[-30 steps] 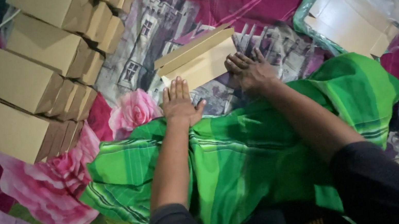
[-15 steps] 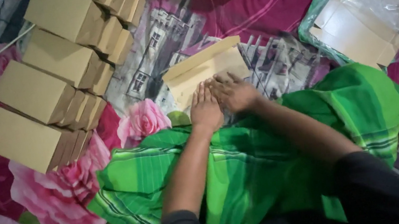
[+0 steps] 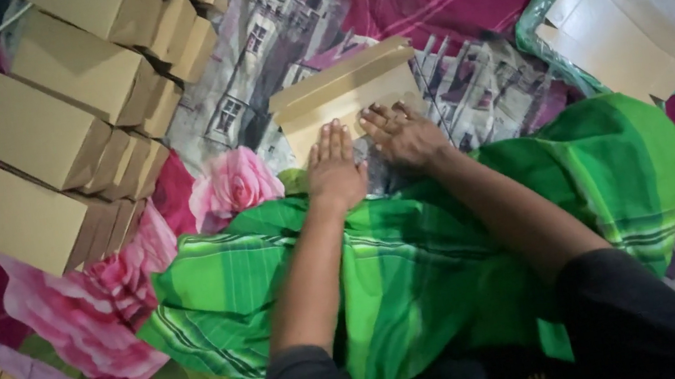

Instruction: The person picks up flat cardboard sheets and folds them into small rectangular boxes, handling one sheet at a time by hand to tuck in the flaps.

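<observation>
At frame centre, the left hand [image 3: 335, 166] and right hand [image 3: 402, 135] lie open, palms down, pressing a flat tan cardboard box blank [image 3: 345, 96] against the floral blanket [image 3: 232, 187], apparently flattening its folds.

Box stacks [image 3: 58, 141] crowding left side

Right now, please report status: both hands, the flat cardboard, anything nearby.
Left hand and right hand flat, pressing the flat cardboard piece. Green cloth under the arms. Folded boxes stacked left.
</observation>
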